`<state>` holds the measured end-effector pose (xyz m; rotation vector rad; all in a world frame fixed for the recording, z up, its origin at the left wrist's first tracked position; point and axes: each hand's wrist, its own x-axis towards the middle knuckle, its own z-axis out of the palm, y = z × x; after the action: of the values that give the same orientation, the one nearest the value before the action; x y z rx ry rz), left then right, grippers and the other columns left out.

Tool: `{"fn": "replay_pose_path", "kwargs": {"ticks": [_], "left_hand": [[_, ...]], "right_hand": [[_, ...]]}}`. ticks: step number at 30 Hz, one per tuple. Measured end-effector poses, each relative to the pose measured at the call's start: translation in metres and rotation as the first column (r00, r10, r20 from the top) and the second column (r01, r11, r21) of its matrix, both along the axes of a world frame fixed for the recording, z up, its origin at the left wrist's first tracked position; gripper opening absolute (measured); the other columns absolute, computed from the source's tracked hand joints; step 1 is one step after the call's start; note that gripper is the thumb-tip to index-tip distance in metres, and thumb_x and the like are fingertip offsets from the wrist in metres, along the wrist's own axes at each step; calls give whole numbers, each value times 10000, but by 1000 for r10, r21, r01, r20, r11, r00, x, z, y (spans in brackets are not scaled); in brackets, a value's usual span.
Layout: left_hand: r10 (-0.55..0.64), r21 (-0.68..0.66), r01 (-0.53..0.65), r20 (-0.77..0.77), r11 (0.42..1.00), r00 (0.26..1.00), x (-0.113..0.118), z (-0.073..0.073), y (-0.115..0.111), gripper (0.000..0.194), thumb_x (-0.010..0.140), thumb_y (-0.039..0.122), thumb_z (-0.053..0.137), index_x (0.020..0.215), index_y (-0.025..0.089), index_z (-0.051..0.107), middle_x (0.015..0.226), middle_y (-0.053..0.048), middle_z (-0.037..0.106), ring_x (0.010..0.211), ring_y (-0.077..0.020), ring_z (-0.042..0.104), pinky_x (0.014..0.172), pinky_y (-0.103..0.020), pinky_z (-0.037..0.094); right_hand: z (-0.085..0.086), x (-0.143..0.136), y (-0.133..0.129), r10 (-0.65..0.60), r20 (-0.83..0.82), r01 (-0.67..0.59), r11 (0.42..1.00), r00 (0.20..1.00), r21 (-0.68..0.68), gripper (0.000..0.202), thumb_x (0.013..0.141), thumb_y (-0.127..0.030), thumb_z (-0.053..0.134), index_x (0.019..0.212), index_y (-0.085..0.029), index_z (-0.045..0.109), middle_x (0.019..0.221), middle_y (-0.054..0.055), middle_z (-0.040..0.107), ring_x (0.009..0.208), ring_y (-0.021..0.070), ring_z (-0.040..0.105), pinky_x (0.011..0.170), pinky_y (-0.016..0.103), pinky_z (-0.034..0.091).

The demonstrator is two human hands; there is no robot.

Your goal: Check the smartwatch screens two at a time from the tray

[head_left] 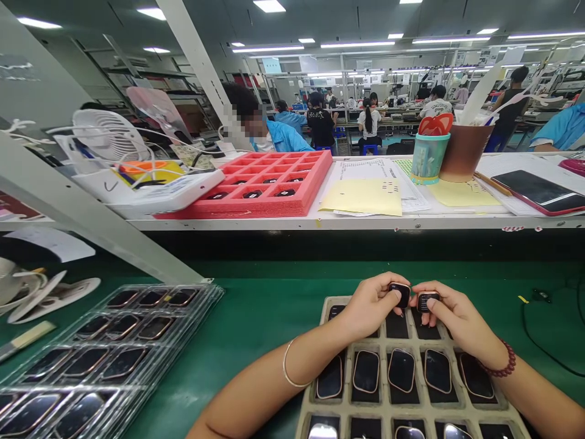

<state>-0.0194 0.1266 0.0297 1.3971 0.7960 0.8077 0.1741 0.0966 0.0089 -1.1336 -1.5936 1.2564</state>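
My left hand [375, 303] grips a dark watch face [400, 295] between thumb and fingers. Beside it, my right hand [450, 308] holds a second watch face [428, 301], with small light marks on its screen. Both hands are over the back row of a beige tray [382, 399]. More watch faces with gold-coloured rims lie in the tray's compartments, among them one in the middle row [401, 370]. The hands and forearms hide parts of the back row.
A clear plastic tray [150, 381] of watch faces lies at left on the green mat [237, 341]. Above stand a shelf edge [365, 224], a red foam tray [292, 204], a fan [107, 135], cups [465, 152] and a phone [543, 189]. A black cable [539, 347] lies right. People sit beyond.
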Motion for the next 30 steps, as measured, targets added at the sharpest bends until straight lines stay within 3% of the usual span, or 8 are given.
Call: {"fn": "replay_pose_path", "kwargs": {"ticks": [12, 27, 30], "left_hand": [[0, -3, 0, -41, 1000, 999, 1, 0, -1, 208, 798, 225, 537, 974, 126, 586, 802, -40, 611, 612, -92, 556, 630, -241, 450], [5, 13, -4, -49, 1000, 999, 1, -2, -1, 193, 806, 214, 516, 960, 128, 594, 794, -36, 612, 601, -83, 558, 623, -231, 460], [7, 28, -7, -27, 1000, 1000, 2, -4, 0, 212, 782, 152, 506, 980, 137, 582, 818, -38, 618, 648, -94, 574, 666, -244, 476]], "right_hand": [[5, -4, -1, 17, 10, -17, 1000, 1000, -10, 266, 905, -398, 463, 1033, -193, 573, 883, 48, 637, 596, 126, 582, 565, 272, 486], [-1, 0, 0, 13, 24, -13, 1000, 1000, -6, 304, 914, -403, 449, 1112, -194, 547, 941, 69, 636, 604, 135, 591, 572, 295, 508], [-1, -1, 0, 7, 13, -7, 1000, 1000, -5, 295, 908, -376, 462, 1136, -201, 530, 954, 68, 622, 641, 143, 598, 574, 293, 514]]}}
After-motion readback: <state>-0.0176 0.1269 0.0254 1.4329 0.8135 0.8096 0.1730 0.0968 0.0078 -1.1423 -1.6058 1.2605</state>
